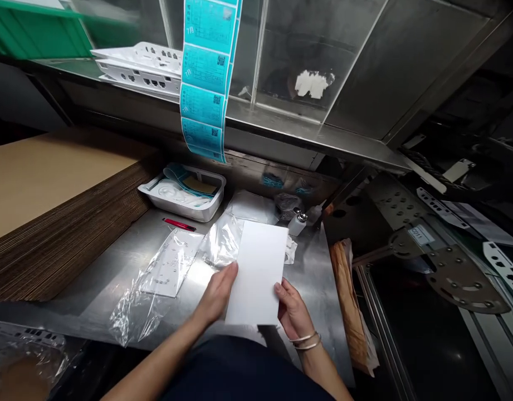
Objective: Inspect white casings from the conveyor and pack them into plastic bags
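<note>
Between my two hands is a plain white rectangular panel (259,273), held by its side edges above the metal table (318,312). My left hand (218,292) is closed on its left edge, with the thumb along the face. On the lower right edge my right hand (293,307) grips with the thumb in front; its other fingers are partly hidden behind the panel. Just beyond the panel lies crumpled clear plastic (223,242). To the left, a white plate with small holes (172,264) rests in a clear plastic bag (133,314).
A red utility knife (179,224) lies before a white tray (204,213). Stacked cardboard (72,223) borders the left side. A pump bottle (298,224) stands behind the panel. Blue labels (204,106) hang from the shelf (281,120), which holds white perforated panels (143,72).
</note>
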`<state>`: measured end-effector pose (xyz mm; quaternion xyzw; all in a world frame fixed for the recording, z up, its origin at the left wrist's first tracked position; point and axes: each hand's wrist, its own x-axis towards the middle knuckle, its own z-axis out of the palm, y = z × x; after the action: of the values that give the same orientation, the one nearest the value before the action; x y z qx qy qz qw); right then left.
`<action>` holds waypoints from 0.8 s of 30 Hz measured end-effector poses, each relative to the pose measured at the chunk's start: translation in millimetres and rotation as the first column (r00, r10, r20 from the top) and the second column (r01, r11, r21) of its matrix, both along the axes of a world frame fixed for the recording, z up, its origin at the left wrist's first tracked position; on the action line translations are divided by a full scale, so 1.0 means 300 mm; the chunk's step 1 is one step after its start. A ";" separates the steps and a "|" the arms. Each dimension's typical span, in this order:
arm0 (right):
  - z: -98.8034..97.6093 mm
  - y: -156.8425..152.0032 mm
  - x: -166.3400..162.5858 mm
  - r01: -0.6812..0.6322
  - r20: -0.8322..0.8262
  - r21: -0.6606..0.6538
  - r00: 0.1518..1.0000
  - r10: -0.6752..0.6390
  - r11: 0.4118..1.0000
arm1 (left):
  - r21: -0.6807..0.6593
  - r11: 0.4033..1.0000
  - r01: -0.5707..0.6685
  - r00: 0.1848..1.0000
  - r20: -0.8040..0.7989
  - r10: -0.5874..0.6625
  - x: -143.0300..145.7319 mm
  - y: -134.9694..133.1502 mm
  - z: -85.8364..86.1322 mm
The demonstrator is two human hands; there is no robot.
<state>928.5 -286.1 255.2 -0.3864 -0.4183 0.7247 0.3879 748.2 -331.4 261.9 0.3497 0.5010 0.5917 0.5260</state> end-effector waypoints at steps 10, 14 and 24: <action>0.126 -0.019 -0.030 0.005 -0.430 -0.538 0.858 -0.280 0.843 | -0.351 0.921 0.171 0.669 0.727 0.153 0.062 0.115 0.037; 0.145 -0.017 -0.023 0.001 -0.440 -0.567 0.845 -0.304 0.823 | -0.352 0.918 0.183 0.667 0.730 0.147 0.073 0.117 0.025; 0.119 -0.091 -0.039 -0.016 -0.026 0.064 1.000 0.017 0.998 | -0.234 0.970 0.067 0.996 0.074 -0.051 -0.051 0.108 -0.219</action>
<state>916.8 -313.5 290.9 -0.3608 -0.4394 0.7192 0.3994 732.8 -299.2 196.1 0.2791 0.5390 0.5236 0.5978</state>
